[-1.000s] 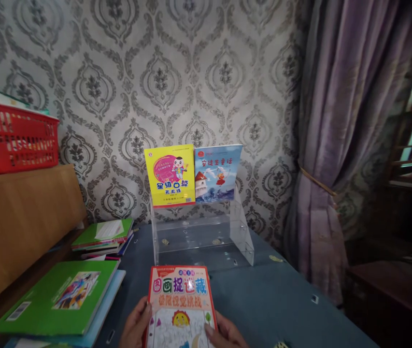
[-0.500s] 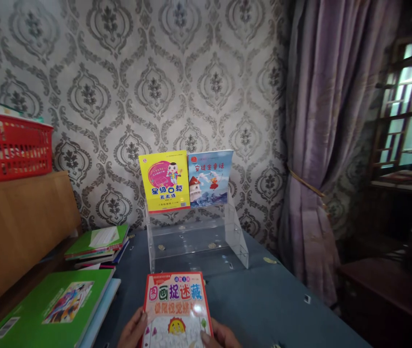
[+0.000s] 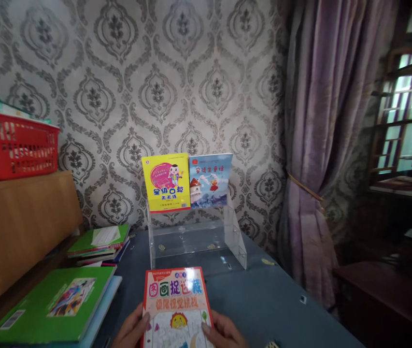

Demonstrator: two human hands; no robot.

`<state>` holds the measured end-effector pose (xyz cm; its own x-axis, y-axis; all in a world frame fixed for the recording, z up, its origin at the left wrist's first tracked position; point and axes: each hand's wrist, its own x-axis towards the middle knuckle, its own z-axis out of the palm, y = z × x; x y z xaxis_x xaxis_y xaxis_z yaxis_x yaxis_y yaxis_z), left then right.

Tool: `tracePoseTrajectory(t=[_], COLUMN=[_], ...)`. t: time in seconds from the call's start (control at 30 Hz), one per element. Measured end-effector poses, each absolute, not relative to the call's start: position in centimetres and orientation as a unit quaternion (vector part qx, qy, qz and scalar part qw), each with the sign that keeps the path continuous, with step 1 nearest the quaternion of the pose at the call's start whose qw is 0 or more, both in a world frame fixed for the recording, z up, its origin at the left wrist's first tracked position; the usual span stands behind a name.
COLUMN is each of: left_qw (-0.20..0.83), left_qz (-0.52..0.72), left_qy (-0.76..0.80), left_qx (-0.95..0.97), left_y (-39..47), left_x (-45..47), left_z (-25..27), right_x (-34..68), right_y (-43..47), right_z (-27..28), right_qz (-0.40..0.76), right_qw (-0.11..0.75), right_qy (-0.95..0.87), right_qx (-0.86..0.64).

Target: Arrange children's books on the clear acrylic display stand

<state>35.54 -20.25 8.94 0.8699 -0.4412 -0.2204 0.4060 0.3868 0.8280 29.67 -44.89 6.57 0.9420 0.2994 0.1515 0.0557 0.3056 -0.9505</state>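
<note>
At the bottom of the view, both hands grip a red-bordered picture book [image 3: 177,304] with a yellow sun drawn on its cover. My left hand [image 3: 133,328] is closed on the left edge, thumb on the front. On the right edge, my right hand [image 3: 223,329] holds it the same way. The book's lower end is cut off by the frame. Beyond it stands a clear tiered display rack [image 3: 191,237]. Its top tier carries a yellow workbook [image 3: 167,183] on the left and a blue storybook [image 3: 210,181] beside it; the lower tiers are bare.
A stack of books with a green top cover [image 3: 49,304] lies at the left, with a smaller book stack [image 3: 100,239] behind. A red basket [image 3: 15,145] sits on a wooden box [image 3: 28,232]. Purple curtains [image 3: 318,145] hang beyond the blue-grey tabletop [image 3: 271,304] at right.
The picture book stays in both hands and has risen slightly, with the glare moving up its cover. The camera view has shifted a little; the rack and its two books stand as before.
</note>
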Motion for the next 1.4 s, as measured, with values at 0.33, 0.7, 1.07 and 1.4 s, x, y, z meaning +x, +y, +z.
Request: tracePoseTrajectory(t=[0.33, 0.7, 1.07, 1.4], left_qw=[0.836, 0.84, 0.671, 0.657], left_qz=[-0.166, 0.107, 0.367, 0.444], left_qy=[0.008, -0.036, -0.174, -0.216], left_qx=[0.523, 0.53, 0.621, 0.57], left_y=[-17.5, -13.3, -14.1, -19.7], left_x=[36.9, 44.3, 56.0, 62.4], left_z=[18.3, 25.9, 32.9, 38.9], right_x=[34.0, 37.9, 41.5, 45.4], right_y=[-44.2, -42.5, -47.7, -50.0], right_z=[13.6, 20.9, 35.7, 44.4], right_qz=[0.079, 0.094, -0.293, -0.418], right_qw=[0.684, 0.636, 0.14, -0.124], right_qy=[-0.196, -0.201, -0.269, -0.141], right_qx=[-0.698, -0.739, -0.907, -0.889])
